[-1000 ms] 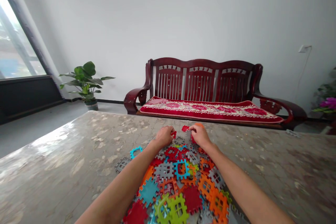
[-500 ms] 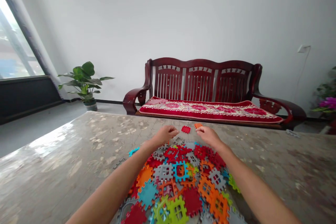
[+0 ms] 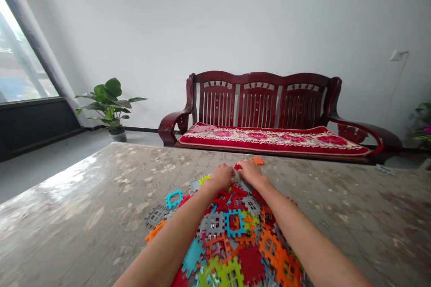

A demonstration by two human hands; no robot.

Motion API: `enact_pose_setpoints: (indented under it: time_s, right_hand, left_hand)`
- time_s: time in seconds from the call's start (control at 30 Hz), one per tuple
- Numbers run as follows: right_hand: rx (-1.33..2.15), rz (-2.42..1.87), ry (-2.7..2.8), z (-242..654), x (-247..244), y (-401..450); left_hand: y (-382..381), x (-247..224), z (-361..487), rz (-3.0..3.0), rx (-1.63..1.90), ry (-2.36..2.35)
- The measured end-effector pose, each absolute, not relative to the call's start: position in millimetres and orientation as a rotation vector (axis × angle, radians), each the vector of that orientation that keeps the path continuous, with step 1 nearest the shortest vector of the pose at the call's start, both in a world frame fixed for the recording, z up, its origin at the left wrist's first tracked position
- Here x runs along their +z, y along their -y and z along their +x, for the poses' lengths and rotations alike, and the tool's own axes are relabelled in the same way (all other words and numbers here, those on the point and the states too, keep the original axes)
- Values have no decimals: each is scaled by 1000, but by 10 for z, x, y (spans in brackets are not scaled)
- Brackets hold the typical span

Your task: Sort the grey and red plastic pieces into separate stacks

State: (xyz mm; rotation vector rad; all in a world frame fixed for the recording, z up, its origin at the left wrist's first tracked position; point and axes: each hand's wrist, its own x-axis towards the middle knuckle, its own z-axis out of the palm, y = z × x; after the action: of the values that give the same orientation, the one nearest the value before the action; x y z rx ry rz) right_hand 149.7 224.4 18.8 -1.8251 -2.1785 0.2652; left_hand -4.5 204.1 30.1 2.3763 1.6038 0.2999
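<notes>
Colourful notched plastic tiles, among them a dark red one and a blue frame, lie in a pile on the table. At the pile's far edge my left hand is closed, its fingers curled down; what they hold, if anything, is hidden. Just right of it, my right hand has its fingers on a small red tile, which they mostly cover. Behind my right hand lies an orange tile.
A dark red wooden bench with a red floral cushion stands beyond the table. A potted plant is at the left. One grey tile lies far right on the table.
Both hands have moved toward each other. My right hand has moved left, from beside the orange tile onto the red one. More tiles show left of my left forearm.
</notes>
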Motion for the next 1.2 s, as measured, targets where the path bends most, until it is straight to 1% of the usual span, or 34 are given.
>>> enact_pose_setpoints:
  time_s: [0.17, 0.33, 0.43, 0.5, 0.53, 0.57, 0.7, 0.77, 0.97, 1.2]
  right_hand:
    - [322, -1848, 2026, 1542, 216, -2251]
    - [541, -1762, 1849, 1699, 339, -2091]
    - [825, -1619, 1814, 1876, 461, -1886]
    - [1121, -1445, 1823, 1999, 520, -1786]
    - [1180, -1398, 1842, 2052, 532, -1765]
    - [1143, -1409, 1877, 2095, 531, -1769]
    - [495, -1730, 1952, 2167, 420, -1985]
    - [330, -1812, 1952, 2157, 343, -2135]
    - [199, -1973, 2059, 2069, 181, -2353]
    - [77, -1954, 2259, 2055, 182, -2186]
  left_hand:
    - [-2003, 334, -26, 2361, 279, -1592]
    - [-1981, 340, -72, 2333, 280, -1574]
    - [-2004, 366, -115, 2314, 233, -1543]
    - [-2025, 392, -129, 2297, 206, -1541]
    - [-2034, 405, -132, 2287, 196, -1545]
    - [-2042, 416, -134, 2276, 189, -1549]
    - [-2050, 434, -146, 2245, 196, -1565]
    - [-2039, 425, -152, 2236, 229, -1576]
    - [-1946, 390, -115, 2220, 408, -1548]
    - [-1763, 483, -191, 2188, 725, -1443]
